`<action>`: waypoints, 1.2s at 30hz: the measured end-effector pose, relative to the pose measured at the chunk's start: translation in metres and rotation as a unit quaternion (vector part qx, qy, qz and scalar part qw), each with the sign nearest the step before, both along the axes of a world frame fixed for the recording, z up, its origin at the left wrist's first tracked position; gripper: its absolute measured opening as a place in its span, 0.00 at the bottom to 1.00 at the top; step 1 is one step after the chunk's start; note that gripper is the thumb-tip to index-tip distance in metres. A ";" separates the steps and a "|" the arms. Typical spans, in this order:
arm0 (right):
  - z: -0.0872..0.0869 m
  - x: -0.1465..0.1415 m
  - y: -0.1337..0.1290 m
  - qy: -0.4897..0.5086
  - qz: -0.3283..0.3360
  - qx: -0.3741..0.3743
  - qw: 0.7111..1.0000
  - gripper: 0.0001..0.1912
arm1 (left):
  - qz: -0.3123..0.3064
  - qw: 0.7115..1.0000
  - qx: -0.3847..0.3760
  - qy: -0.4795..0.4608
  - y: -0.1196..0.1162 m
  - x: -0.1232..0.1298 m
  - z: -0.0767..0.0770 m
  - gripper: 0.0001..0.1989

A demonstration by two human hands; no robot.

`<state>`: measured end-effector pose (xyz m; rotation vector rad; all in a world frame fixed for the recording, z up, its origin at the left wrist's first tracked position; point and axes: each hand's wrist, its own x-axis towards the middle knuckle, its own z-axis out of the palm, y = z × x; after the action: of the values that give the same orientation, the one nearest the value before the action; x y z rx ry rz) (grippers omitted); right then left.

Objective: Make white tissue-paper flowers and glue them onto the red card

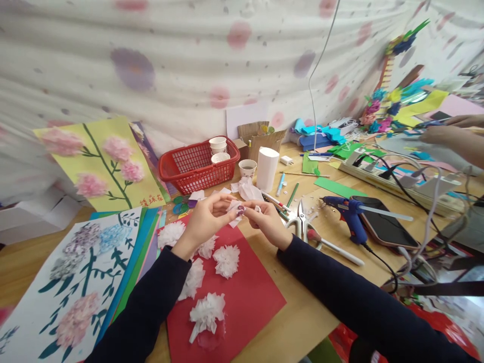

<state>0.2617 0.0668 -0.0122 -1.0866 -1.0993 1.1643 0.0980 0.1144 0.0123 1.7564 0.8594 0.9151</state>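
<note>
My left hand (210, 218) and my right hand (267, 222) meet above the far edge of a red paper sheet (247, 282). Pinched between their fingertips is a small piece of white tissue paper (235, 205), partly covered by the fingers. Both hands are closed on it. Several crumpled white tissue paper flowers (226, 261) lie on the red sheet below. The nearest flower (207, 313) has a pinkish wet-looking patch beside it. Loose white tissue (249, 190) lies just beyond my fingers, next to a white paper roll (267, 169).
A red basket (196, 176) with paper cups stands behind. Right of my hands lie scissors (301, 222), a blue glue gun (346, 212), a phone (389, 222) and a power strip (401, 184) with cables. Flower pictures (94, 282) are at left. Another person's hand (449, 138) shows far right.
</note>
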 end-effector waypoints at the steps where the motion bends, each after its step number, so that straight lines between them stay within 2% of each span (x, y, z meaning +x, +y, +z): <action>1: -0.001 0.001 0.000 -0.010 -0.003 0.001 1.000 0.18 | 0.002 1.000 -0.002 -0.002 0.000 0.000 0.000 0.11; 5: -0.005 0.003 0.002 -0.061 -0.026 0.010 0.998 0.14 | 0.083 0.996 0.012 -0.018 0.005 0.000 -0.002 0.06; 7: -0.008 0.004 0.003 -0.079 -0.039 0.004 0.996 0.11 | 0.132 0.991 0.013 -0.027 0.009 -0.002 -0.004 0.06; 10: -0.009 0.005 0.005 -0.111 -0.070 -0.020 0.991 0.07 | 0.173 0.984 0.003 -0.034 0.017 -0.006 -0.008 0.07; 13: -0.008 0.008 0.008 -0.170 -0.092 -0.051 0.980 0.06 | 0.193 0.981 -0.006 -0.025 0.024 -0.009 -0.015 0.07; 15: -0.008 0.011 0.011 -0.194 -0.092 -0.066 0.974 0.07 | 0.185 0.982 -0.006 0.023 0.026 -0.010 -0.021 0.07; 18: -0.009 0.016 0.015 -0.180 -0.101 -0.075 0.976 0.08 | 0.152 0.982 0.003 0.109 0.029 -0.011 -0.025 0.07; 22: -0.013 0.020 0.020 -0.090 -0.124 -0.081 0.985 0.06 | 0.158 0.968 0.060 0.184 0.046 -0.013 -0.017 0.08; 27: -0.011 0.021 0.023 0.105 -0.066 -0.111 0.986 0.17 | 0.161 0.932 0.112 0.304 0.081 -0.005 -0.006 0.08; 32: 0.000 0.024 0.022 0.282 -0.005 -0.132 0.950 0.18 | 0.158 0.898 0.122 0.391 0.097 0.017 -0.016 0.01; 36: 0.002 0.026 0.023 0.398 0.005 -0.142 0.906 0.19 | 0.173 0.888 0.119 0.410 0.099 0.021 -0.013 0.03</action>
<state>0.2876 0.0897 -0.0106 -0.6871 -0.2983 1.6075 0.1192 0.2134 -0.0010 2.2884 1.7028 0.4692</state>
